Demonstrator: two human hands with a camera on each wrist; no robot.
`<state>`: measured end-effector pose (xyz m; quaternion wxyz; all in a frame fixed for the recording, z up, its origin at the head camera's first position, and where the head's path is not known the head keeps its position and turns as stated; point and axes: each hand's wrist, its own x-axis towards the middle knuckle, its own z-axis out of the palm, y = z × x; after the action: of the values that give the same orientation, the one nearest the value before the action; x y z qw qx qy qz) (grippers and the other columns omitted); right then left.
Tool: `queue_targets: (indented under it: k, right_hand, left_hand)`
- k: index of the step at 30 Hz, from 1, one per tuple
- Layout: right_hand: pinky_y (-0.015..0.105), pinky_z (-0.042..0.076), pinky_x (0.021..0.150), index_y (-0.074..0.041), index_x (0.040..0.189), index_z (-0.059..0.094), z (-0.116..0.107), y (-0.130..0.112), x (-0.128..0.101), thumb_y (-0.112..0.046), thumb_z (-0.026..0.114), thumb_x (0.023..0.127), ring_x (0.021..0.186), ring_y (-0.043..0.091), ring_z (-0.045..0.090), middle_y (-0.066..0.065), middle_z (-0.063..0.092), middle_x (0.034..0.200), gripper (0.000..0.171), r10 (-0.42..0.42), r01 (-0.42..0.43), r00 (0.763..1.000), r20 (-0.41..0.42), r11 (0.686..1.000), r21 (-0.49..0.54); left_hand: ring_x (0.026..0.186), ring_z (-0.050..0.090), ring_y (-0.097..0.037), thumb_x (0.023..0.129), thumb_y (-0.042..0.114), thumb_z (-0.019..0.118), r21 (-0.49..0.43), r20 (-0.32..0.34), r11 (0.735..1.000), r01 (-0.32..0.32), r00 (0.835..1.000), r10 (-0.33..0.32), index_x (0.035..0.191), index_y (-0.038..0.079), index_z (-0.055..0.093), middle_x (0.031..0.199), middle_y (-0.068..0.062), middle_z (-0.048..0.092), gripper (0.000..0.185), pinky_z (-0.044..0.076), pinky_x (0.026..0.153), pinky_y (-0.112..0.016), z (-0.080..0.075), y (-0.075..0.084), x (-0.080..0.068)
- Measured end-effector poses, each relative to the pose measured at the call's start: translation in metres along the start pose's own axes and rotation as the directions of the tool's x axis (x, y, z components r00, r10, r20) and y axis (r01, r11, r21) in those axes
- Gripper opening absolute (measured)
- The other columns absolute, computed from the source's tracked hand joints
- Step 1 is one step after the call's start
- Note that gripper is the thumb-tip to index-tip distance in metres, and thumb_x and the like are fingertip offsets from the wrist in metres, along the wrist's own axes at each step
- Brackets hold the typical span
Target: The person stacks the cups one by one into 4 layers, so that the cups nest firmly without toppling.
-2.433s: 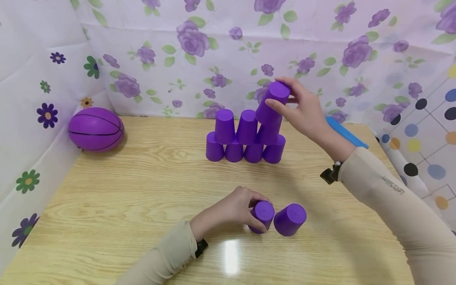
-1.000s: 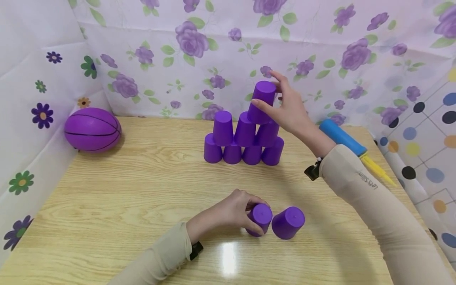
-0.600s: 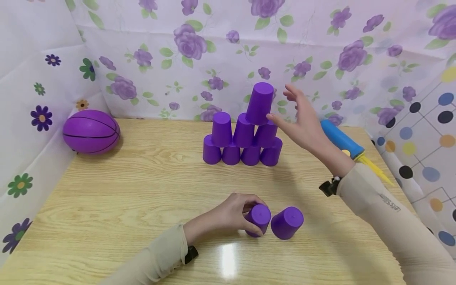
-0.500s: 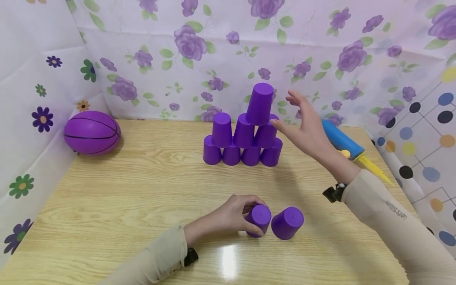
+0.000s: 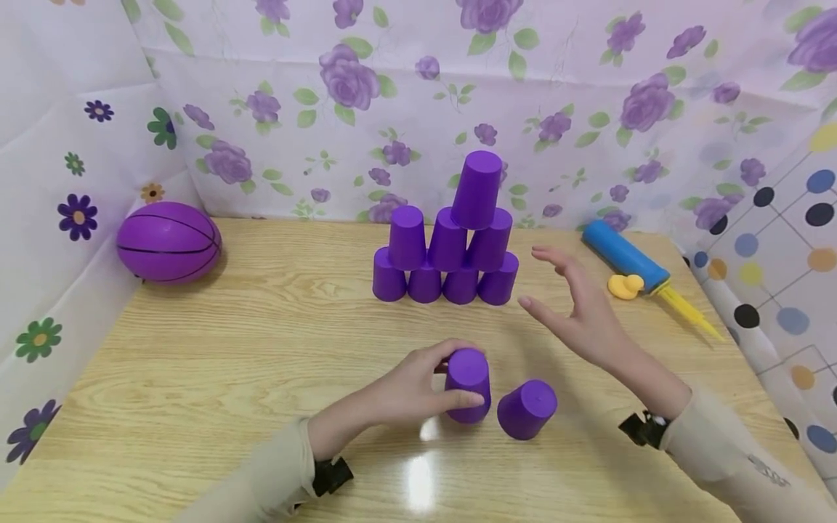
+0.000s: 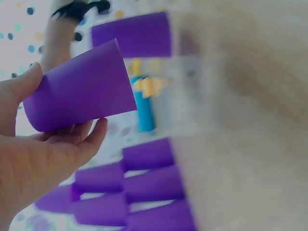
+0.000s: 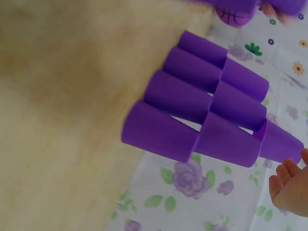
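My left hand (image 5: pixel 408 388) grips an upside-down purple cup (image 5: pixel 468 385) between thumb and fingers. In the left wrist view that held cup (image 6: pixel 82 89) has its rim lifted off the table. Just right of it stands another upside-down purple cup (image 5: pixel 527 410). Behind them rises a pyramid of purple cups: a bottom row of several (image 5: pixel 425 283), three in the middle row (image 5: pixel 447 240), and one top cup (image 5: pixel 477 190) over the middle row's right-hand gap. My right hand (image 5: pixel 585 319) is right of the pyramid, fingers spread and holding nothing.
A purple ball (image 5: pixel 170 242) with black lines sits at the table's back left. At the right lie a blue and yellow hand pump (image 5: pixel 624 254) and a small yellow rubber duck (image 5: pixel 625 286). Flowered cloth (image 5: pixel 294 131) hangs behind the wooden table (image 5: pixel 248 349).
My right hand set a cup on top of the pyramid, let go and drew back down to the right. My left hand has raised its cup and shifted slightly left.
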<state>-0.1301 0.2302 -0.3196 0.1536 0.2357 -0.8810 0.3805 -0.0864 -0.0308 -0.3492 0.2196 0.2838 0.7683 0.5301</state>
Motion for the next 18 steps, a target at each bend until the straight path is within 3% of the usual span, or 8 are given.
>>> queue_targets:
  k: [5, 10, 13, 18]
  right_hand:
    - [0.031, 0.035, 0.103, -0.015, 0.139, 0.041, 0.000, 0.006, -0.030, -0.012, 0.072, 0.082, 0.128, 0.018, 0.040, 0.004, 0.046, 0.139, 0.065, 0.059, -0.059, 0.996, 0.071, 0.998, 0.003]
    - [0.016, 0.035, 0.100, -0.018, 0.139, 0.041, -0.003, 0.015, -0.058, -0.013, 0.070, 0.084, 0.126, 0.011, 0.041, 0.002, 0.047, 0.138, 0.062, 0.106, -0.112, 0.984, 0.144, 0.993, 0.030]
    - [0.013, 0.035, 0.099, -0.018, 0.139, 0.040, -0.005, 0.017, -0.072, -0.011, 0.070, 0.084, 0.125, 0.008, 0.042, 0.001, 0.048, 0.138, 0.063, 0.092, -0.102, 0.978, 0.189, 0.994, 0.044]
    - [0.015, 0.037, 0.099, -0.015, 0.139, 0.039, -0.006, 0.016, -0.091, -0.010, 0.071, 0.083, 0.126, 0.007, 0.042, 0.001, 0.048, 0.137, 0.065, 0.058, -0.081, 0.959, 0.279, 0.994, 0.073]
  left_hand:
    - [0.114, 0.053, -0.014, 0.086, 0.022, 0.068, 0.007, -0.041, 0.997, -0.073, 0.996, 0.074, 0.135, 0.014, 0.044, 0.126, -0.002, 0.051, 0.055, 0.040, 0.104, -0.033, -0.021, 0.022, -0.009]
    - [0.111, 0.052, -0.019, 0.081, 0.015, 0.073, 0.027, -0.122, 0.995, -0.096, 0.988, 0.098, 0.132, 0.014, 0.048, 0.124, -0.005, 0.048, 0.058, 0.043, 0.102, -0.035, -0.036, 0.037, -0.014]
    - [0.108, 0.056, -0.020, 0.073, 0.012, 0.079, 0.025, -0.198, 0.997, -0.079, 0.977, 0.083, 0.127, 0.011, 0.055, 0.116, -0.006, 0.054, 0.059, 0.046, 0.098, -0.032, -0.044, 0.043, -0.015]
    - [0.107, 0.061, -0.018, 0.065, 0.013, 0.085, -0.044, -0.320, 0.999, -0.015, 0.947, 0.000, 0.119, 0.010, 0.059, 0.113, -0.004, 0.062, 0.059, 0.049, 0.094, -0.028, -0.061, 0.053, -0.015]
